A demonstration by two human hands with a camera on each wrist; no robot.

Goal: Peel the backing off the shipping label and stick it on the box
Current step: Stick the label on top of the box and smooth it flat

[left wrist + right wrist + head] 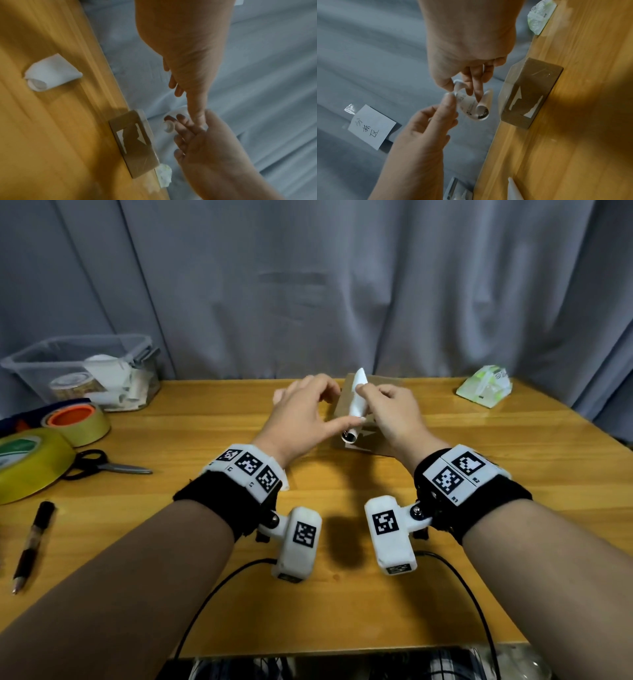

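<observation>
Both hands' fingers pinching curled shipping label (356, 402) above box (371, 436): light, floppy, sticky; best held at edges.

Paper note (371, 127): handwritten, illegible.

Both hands hide part of the box (346, 409); label print unreadable.

White curled label (356, 402) with black print, brown box (537, 88) bearing white torn remnants, yellow-orange wood-grain table (342, 604), grey curtain (308, 285), yellow tape rolls (30, 463), black-handled scissors (99, 465).
</observation>
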